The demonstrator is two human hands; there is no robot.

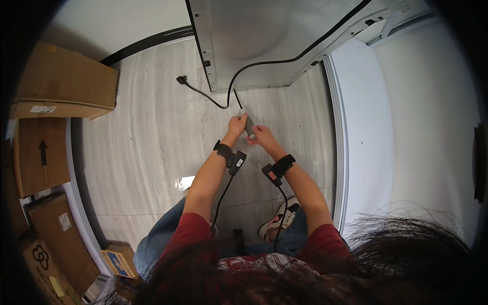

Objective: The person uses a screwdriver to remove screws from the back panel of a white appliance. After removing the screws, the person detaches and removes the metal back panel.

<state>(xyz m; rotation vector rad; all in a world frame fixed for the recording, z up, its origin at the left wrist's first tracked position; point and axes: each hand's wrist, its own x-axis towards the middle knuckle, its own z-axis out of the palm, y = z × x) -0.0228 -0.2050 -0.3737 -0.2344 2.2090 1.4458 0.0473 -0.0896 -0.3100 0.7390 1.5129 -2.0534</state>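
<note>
My left hand (237, 125) is closed round the grey handle of a screwdriver (249, 127). At the butt of that handle, the bent fingers of my right hand (262, 135) grip the same tool. Its thin dark shaft points away from me, and the tip reaches the lower edge of a grey metal appliance panel (244, 46); what the tip touches is too small to tell. A black power cord (269, 62) runs down across the panel and loops on the floor just beyond my hands. Its plug (182, 80) lies to the left.
Cardboard boxes (68, 76) are stacked along the left side, with a small blue-labelled box (119, 259) near my knee. To the right runs a white wall ledge (363, 137). Light wood-look flooring (152, 127) lies between. Both wrists carry black strapped devices with cables.
</note>
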